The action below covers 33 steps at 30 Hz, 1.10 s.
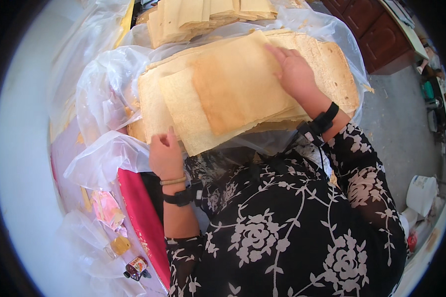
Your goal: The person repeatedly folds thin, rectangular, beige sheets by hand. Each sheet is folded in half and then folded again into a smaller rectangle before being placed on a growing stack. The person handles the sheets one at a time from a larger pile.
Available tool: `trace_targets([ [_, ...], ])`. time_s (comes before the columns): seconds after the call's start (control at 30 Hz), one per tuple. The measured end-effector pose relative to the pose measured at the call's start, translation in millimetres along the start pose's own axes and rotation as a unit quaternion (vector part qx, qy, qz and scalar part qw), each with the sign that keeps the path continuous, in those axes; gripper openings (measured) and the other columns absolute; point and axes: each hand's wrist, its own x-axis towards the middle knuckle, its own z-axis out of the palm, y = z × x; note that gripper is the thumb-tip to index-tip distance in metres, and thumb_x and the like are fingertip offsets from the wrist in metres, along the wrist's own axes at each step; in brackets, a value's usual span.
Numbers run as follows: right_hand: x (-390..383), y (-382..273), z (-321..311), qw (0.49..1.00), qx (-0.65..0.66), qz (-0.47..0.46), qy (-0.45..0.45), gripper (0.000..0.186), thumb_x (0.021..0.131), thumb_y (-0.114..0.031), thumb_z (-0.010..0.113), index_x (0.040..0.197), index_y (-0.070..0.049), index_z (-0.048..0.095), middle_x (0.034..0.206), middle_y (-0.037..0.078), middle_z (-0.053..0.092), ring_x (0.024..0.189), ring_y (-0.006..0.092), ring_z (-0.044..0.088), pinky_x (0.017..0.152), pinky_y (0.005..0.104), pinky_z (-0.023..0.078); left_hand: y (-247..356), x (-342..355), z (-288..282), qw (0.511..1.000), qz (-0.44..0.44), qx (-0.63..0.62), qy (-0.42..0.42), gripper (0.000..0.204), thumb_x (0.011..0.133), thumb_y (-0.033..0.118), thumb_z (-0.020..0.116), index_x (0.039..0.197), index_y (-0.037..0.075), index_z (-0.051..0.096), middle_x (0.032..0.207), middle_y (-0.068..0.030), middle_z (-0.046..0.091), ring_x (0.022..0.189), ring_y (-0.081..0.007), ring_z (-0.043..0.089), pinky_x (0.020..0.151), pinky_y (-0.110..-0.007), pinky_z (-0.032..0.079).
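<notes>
A thin, tan, flatbread-like sheet (pixel 183 111) lies askew over a stack of similar sheets (pixel 334 74). Its middle has a darker, browner patch. Over the sheet's right edge, my right hand (pixel 295 74) has its fingers stretched out and apart, pointing to the upper left. At the sheet's lower left edge is my left hand (pixel 166 156), its fingers curled in and one fingertip pointing up. Whatever may be between those curled fingers is hidden. Each wrist wears a black strap.
Another pile of folded tan sheets (pixel 208 15) sits beyond the stack. Crumpled clear plastic (pixel 109 79) surrounds both. At the lower left lie a pink packet (pixel 108 210) and a small dark bottle (pixel 136 268). A white bucket (pixel 421 193) stands at right, with brown cabinets (pixel 376 32) at the far right.
</notes>
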Motion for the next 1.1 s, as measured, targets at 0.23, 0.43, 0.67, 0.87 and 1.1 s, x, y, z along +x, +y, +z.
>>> trace_targets([
  [0.23, -72, -84, 13, 0.957, 0.186, -0.211, -0.066, 0.065, 0.073, -0.023, 0.086, 0.133, -0.012, 0.063, 0.131, 0.01, 0.063, 0.126, 0.036, 0.057, 0.109, 0.0465, 0.045, -21, -32, 35, 0.848, -0.218, -0.411, -0.256, 0.035, 0.106, 0.035, 0.059, 0.118, 0.002, 0.066, 0.094, -0.0089, 0.076, 0.066, -0.017, 0.071, 0.05, -0.026, 0.05],
  [0.43, -92, -59, 4, 0.959, 0.144, -0.212, -0.116, 0.056, 0.07, -0.015, 0.078, 0.124, -0.01, 0.064, 0.122, 0.01, 0.063, 0.121, 0.0341, 0.058, 0.103, 0.0437, 0.049, 4, -55, 38, 0.755, -0.277, -0.479, -0.352, 0.037, 0.105, 0.03, 0.06, 0.128, 0.001, 0.063, 0.11, -0.0117, 0.076, 0.082, -0.0247, 0.076, 0.058, -0.03, 0.056],
  [0.67, -106, -58, 17, 0.965, 0.157, -0.207, 0.016, 0.041, 0.082, -0.013, 0.067, 0.124, -0.011, 0.068, 0.13, 0.009, 0.066, 0.126, 0.0312, 0.061, 0.108, 0.0415, 0.049, 38, -85, 61, 0.682, -0.259, -0.516, -0.449, 0.038, 0.108, 0.032, 0.058, 0.134, 0.004, 0.061, 0.118, -0.0138, 0.076, 0.088, -0.0229, 0.075, 0.066, -0.031, 0.056],
  [0.87, -119, -23, 2, 0.984, 0.095, -0.138, 0.061, 0.035, 0.084, -0.013, 0.067, 0.118, -0.013, 0.073, 0.126, 0.007, 0.071, 0.121, 0.0281, 0.066, 0.108, 0.0427, 0.05, 82, -101, 68, 0.616, -0.206, -0.494, -0.578, 0.043, 0.113, 0.036, 0.048, 0.137, 0.002, 0.059, 0.124, -0.0189, 0.074, 0.091, -0.0229, 0.075, 0.071, -0.032, 0.057],
  [1.1, -125, 27, -22, 0.964, 0.233, -0.126, 0.009, 0.025, 0.082, -0.011, 0.071, 0.106, -0.014, 0.08, 0.113, 0.006, 0.078, 0.111, 0.0287, 0.071, 0.104, 0.0415, 0.052, 120, -59, -3, 0.63, 0.17, -0.281, -0.704, 0.034, 0.105, 0.007, 0.059, 0.137, -0.001, 0.065, 0.114, -0.0081, 0.078, 0.102, -0.014, 0.072, 0.089, -0.028, 0.057],
])
